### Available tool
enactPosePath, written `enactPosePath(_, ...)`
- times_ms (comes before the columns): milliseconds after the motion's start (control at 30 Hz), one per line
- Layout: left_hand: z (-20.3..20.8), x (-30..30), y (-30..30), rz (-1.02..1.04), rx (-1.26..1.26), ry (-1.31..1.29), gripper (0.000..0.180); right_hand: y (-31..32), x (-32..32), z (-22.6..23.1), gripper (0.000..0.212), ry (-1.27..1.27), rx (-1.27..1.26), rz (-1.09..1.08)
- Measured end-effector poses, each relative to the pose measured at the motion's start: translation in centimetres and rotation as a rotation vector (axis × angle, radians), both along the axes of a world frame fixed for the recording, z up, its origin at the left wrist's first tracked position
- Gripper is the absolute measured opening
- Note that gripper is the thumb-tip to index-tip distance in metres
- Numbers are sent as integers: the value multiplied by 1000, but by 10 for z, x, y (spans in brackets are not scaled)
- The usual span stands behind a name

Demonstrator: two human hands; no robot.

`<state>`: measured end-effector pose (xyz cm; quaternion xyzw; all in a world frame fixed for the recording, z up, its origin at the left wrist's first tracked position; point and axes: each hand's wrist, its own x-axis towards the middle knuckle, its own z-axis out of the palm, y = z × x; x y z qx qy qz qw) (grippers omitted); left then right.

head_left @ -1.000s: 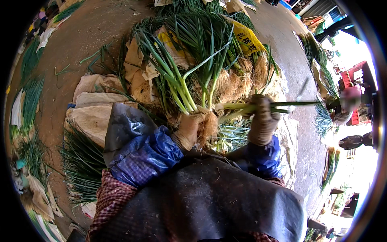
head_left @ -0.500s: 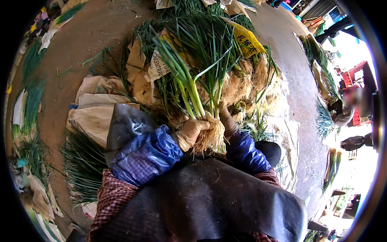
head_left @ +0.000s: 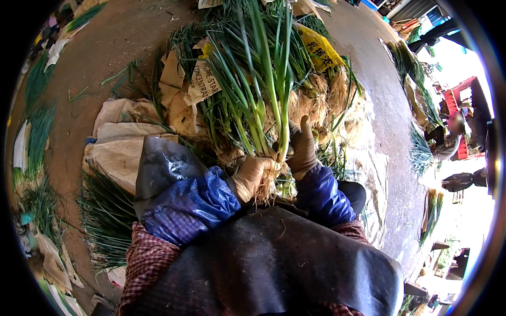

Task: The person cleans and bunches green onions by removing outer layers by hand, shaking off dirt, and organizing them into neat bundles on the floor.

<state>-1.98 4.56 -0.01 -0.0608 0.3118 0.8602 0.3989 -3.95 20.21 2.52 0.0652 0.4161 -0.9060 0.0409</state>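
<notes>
My left hand, in a tan glove, is closed round the lower ends of a bunch of green onions. Pale stringy roots hang out below its fist, and the long leaves point away from me. Against the right side of the stalks is my gloved right hand, its thumb raised apart from the fingers. The fingertips are partly hidden behind the stalks. Both forearms wear shiny blue sleeves. A dark apron covers my lap.
Beyond my hands lies a heap of green onions with fibrous roots, partly under a yellow sack. Tan sacking and more green onions lie at left. Farther right are a person and a red crate.
The stalks have turned more upright, their leaves swinging to the right. My right hand has come up along the stalks, its thumb now raised. My left hand keeps its hold.
</notes>
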Motion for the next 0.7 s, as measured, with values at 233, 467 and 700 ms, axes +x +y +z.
enactPosePath(233, 1, -6, -14, -125, -34, 61, 26, 26, 0, -4, 57, 16, -133, 208)
enactPosePath(467, -2, 2, -12, -178, -162, 245, 22, 31, 5, -8, 85, 98, -103, 256)
enactPosePath(700, 7, -3, -16, -175, -59, 71, 20, 51, 39, -15, 39, 59, 355, 332)
